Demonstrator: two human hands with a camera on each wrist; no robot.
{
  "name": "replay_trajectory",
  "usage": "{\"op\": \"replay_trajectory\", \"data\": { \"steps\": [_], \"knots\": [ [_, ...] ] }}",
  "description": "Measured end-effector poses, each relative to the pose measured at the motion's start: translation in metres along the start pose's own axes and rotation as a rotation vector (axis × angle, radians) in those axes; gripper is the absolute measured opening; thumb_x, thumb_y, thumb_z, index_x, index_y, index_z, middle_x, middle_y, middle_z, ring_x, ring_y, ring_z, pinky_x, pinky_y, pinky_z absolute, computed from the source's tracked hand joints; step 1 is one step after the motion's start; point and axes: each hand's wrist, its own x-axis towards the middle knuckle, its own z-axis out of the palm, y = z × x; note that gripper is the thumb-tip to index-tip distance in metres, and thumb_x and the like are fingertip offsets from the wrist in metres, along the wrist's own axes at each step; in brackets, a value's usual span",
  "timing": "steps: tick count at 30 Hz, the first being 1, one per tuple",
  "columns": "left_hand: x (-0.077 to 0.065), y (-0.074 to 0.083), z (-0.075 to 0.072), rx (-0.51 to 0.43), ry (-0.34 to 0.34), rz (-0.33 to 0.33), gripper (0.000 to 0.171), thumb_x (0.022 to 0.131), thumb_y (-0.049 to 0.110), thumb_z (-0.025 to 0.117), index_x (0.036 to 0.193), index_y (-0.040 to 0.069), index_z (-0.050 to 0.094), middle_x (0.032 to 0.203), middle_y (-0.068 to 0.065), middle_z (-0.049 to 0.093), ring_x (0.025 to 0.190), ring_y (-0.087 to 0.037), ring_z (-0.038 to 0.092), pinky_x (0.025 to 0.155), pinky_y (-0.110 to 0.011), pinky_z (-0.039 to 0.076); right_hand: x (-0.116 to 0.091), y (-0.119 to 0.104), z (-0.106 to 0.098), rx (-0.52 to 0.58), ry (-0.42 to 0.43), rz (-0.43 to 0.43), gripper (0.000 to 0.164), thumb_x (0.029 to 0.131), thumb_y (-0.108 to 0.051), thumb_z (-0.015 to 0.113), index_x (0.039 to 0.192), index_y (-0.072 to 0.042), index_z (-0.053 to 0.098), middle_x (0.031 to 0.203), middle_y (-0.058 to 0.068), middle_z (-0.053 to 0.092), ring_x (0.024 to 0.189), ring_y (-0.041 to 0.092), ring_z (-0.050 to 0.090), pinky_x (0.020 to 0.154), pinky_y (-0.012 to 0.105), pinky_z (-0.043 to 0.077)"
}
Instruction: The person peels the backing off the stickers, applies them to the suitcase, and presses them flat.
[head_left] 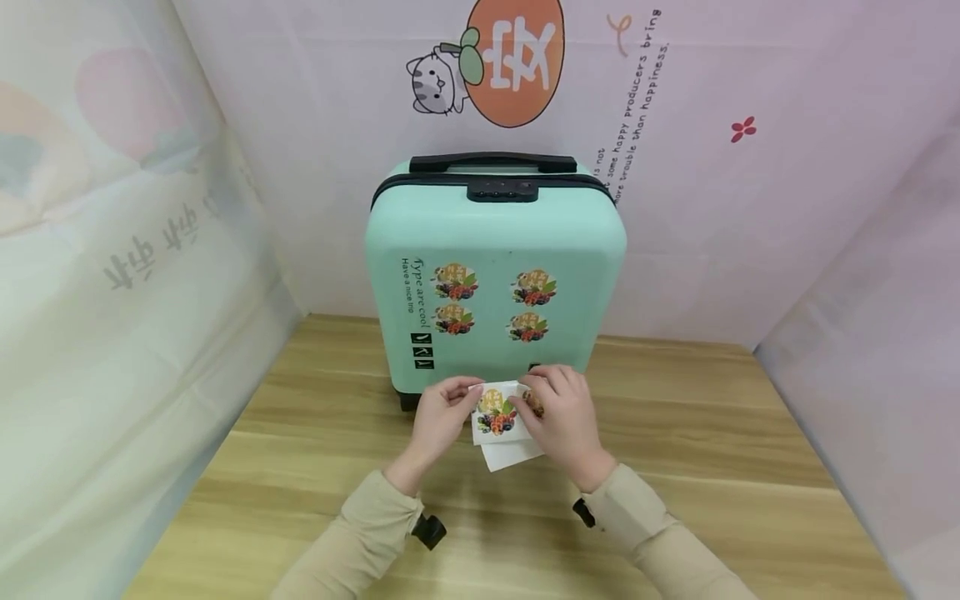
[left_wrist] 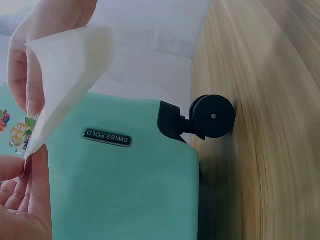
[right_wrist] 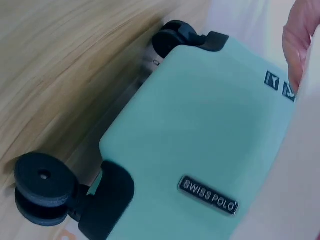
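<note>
My left hand (head_left: pixel 441 414) pinches the upper left corner of a white sticker sheet (head_left: pixel 512 454) printed with colourful fruit. On the sheet's right side my right hand (head_left: pixel 567 421) grips it between thumb and fingers, covering part of a second print. A lower white flap hangs slanted beneath the printed part. Seen from the left wrist, the paper (left_wrist: pixel 75 75) curves between both hands. Just behind stands an upright mint-green suitcase (head_left: pixel 495 229). Its front bears several similar fruit stickers (head_left: pixel 535 287) in two columns.
The suitcase's black wheels (left_wrist: pixel 212 116) rest on the wooden tabletop (head_left: pixel 697 467). A SWISS POLO badge (right_wrist: pixel 208 195) sits low on its front. Printed cloth (head_left: pixel 750 208) hangs behind the suitcase and along both sides.
</note>
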Motion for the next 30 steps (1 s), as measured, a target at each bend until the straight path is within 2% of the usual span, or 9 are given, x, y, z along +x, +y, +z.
{"op": "replay_trajectory", "data": {
  "steps": [4,7,11,18,20,23,26,28,30],
  "knots": [
    [0.001,0.005,0.001,-0.01,-0.012,0.01,0.018,0.09,0.012,0.063,0.103,0.001,0.07,0.081,-0.012,0.068,0.059,-0.007,0.056,0.054,-0.023,0.049,0.0,-0.003,0.003,0.0,-0.018,-0.012,0.027,0.068,-0.014,0.085,0.088,-0.005,0.07,0.09,0.009,0.065,0.086,0.027,0.057,0.075,0.044,0.045],
    [0.0,0.006,0.002,-0.024,-0.028,0.014,0.018,0.091,0.012,0.062,0.103,0.0,0.07,0.081,-0.014,0.069,0.059,-0.006,0.057,0.054,-0.02,0.048,0.0,-0.005,0.005,0.018,-0.024,-0.022,0.028,0.068,-0.015,0.085,0.09,-0.005,0.07,0.09,0.009,0.064,0.086,0.027,0.057,0.074,0.042,0.046],
    [0.0,0.004,0.003,-0.026,-0.058,0.023,0.019,0.092,0.014,0.062,0.103,0.001,0.07,0.087,-0.015,0.071,0.067,-0.007,0.062,0.061,-0.024,0.053,-0.002,-0.007,0.007,0.032,-0.031,-0.046,0.03,0.067,-0.017,0.085,0.091,-0.005,0.071,0.091,0.009,0.064,0.087,0.026,0.057,0.072,0.04,0.047],
    [-0.003,0.003,0.002,-0.058,-0.111,0.0,0.023,0.093,0.017,0.061,0.107,0.001,0.069,0.095,-0.016,0.072,0.076,-0.007,0.065,0.069,-0.026,0.056,-0.005,-0.004,0.01,0.043,-0.002,-0.095,0.032,0.065,-0.015,0.086,0.092,-0.004,0.071,0.092,0.01,0.064,0.088,0.026,0.057,0.073,0.039,0.047],
    [-0.003,0.003,0.001,-0.06,-0.131,-0.001,0.026,0.093,0.018,0.06,0.112,0.001,0.067,0.095,-0.016,0.072,0.067,-0.004,0.06,0.065,-0.023,0.052,-0.006,-0.002,0.011,0.057,0.005,-0.104,0.032,0.065,-0.014,0.086,0.092,-0.004,0.071,0.092,0.009,0.064,0.088,0.026,0.057,0.074,0.038,0.048],
    [-0.004,0.003,-0.001,-0.044,-0.163,0.006,0.031,0.094,0.019,0.058,0.12,0.001,0.063,0.093,-0.017,0.072,0.049,-0.004,0.043,0.053,-0.02,0.04,-0.008,0.0,0.012,0.081,0.001,-0.109,0.031,0.064,-0.013,0.086,0.091,-0.005,0.071,0.092,0.009,0.064,0.088,0.025,0.057,0.073,0.038,0.047],
    [-0.005,0.003,-0.002,-0.034,-0.178,0.005,0.034,0.096,0.02,0.056,0.125,0.003,0.059,0.093,-0.018,0.072,0.042,-0.006,0.028,0.049,-0.021,0.031,-0.009,0.001,0.013,0.101,-0.016,-0.104,0.029,0.066,-0.013,0.085,0.09,-0.006,0.072,0.092,0.008,0.064,0.089,0.025,0.057,0.072,0.038,0.047],
    [-0.006,0.004,-0.002,-0.041,-0.181,0.003,0.035,0.096,0.02,0.056,0.127,0.002,0.058,0.094,-0.019,0.071,0.042,-0.007,0.028,0.05,-0.021,0.032,-0.009,0.002,0.013,0.113,-0.026,-0.101,0.028,0.066,-0.013,0.085,0.09,-0.007,0.072,0.092,0.007,0.064,0.089,0.024,0.057,0.071,0.037,0.047],
    [-0.006,0.004,-0.002,-0.051,-0.185,-0.002,0.036,0.096,0.019,0.055,0.127,0.001,0.058,0.096,-0.02,0.071,0.046,-0.004,0.038,0.055,-0.02,0.038,-0.009,0.002,0.012,0.125,-0.033,-0.097,0.026,0.067,-0.013,0.084,0.089,-0.007,0.072,0.092,0.007,0.064,0.089,0.024,0.057,0.072,0.037,0.047]
  ]
}}
